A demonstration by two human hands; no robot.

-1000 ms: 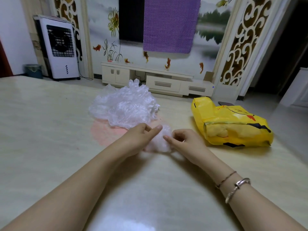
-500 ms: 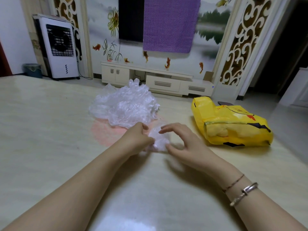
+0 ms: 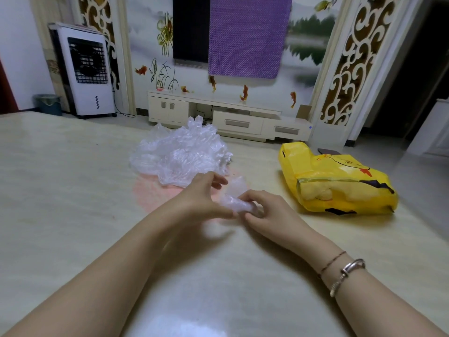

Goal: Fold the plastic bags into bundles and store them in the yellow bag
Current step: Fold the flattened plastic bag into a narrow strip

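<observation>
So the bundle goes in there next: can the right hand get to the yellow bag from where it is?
Probably yes. The yellow bag lies on the table off to the right of the right hand, with only bare tabletop between them. That hand pinches the plastic bundle together with the left hand, though.

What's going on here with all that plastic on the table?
A person is bundling up a clear plastic bag, pinching it between the left hand and right hand just above the table. A pile of loose clear bags waits behind, and the yellow bag lies to the right.
</observation>
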